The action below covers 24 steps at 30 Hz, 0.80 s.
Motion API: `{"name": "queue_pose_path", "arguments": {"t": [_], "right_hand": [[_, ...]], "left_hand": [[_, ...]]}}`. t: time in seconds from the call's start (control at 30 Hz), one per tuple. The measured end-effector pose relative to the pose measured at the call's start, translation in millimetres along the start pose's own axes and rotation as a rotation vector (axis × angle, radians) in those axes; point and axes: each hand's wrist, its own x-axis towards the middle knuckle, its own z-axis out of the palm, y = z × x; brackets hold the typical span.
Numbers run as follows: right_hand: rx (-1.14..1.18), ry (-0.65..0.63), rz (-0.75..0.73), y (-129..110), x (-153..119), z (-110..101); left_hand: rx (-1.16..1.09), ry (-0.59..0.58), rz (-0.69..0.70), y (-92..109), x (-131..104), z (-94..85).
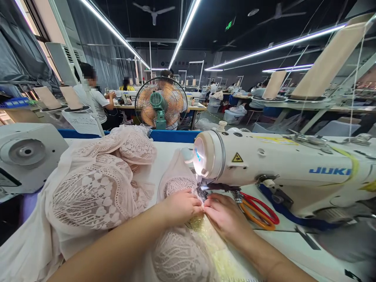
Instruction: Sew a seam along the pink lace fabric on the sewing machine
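In the head view, a pale pink lace-and-mesh bra [179,250] lay on the white table [284,243], one moulded cup toward the person and the other farther off, its edge running beneath the dark metal presser foot [202,192] of a white JUKI sewing machine [288,164]. The left hand [183,205] rested on the bra just left of the foot, its fingers curled together against the cloth; whether they gripped it or only pressed it, I could not tell. The right hand [226,215] was just beside the foot on the other side, thumb and fingers pinching the bra's edge near the left fingertips. A shiny yellowish sheet [221,258] lay beside the near cup, partly below the right hand. Red and orange loop-shaped handles [275,215] sat to the right, near the machine. To the left were heaped pale pink lace garments [96,196]. Beyond the table stood a round fan with a green motor [155,100], and a seated person in a white top [101,103] was at another table.
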Motion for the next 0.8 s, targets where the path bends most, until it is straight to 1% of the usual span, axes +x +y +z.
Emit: {"name": "queue_pose_path", "arguments": {"t": [0.2,0.33,0.53,0.7,0.8], "right_hand": [[-0.089,-0.009,0.000,-2,-2,-4],[-0.116,0.036,-0.008,-1,-7,-4],[-0.091,0.052,0.031,1,-13,-2],[0.006,0.016,0.077,4,-15,-5],[0.019,0.010,0.094,4,-16,-6]], "left_hand": [[0.036,-0.007,-0.038,-7,1,0.2],[0.041,-0.011,-0.058,-10,2,-1.6],[0.042,-0.059,-0.051,-14,4,-8.3],[0.050,-0.062,-0.065,-20,5,-7.5],[0.061,-0.066,-0.075,-24,6,-6.9]]}}
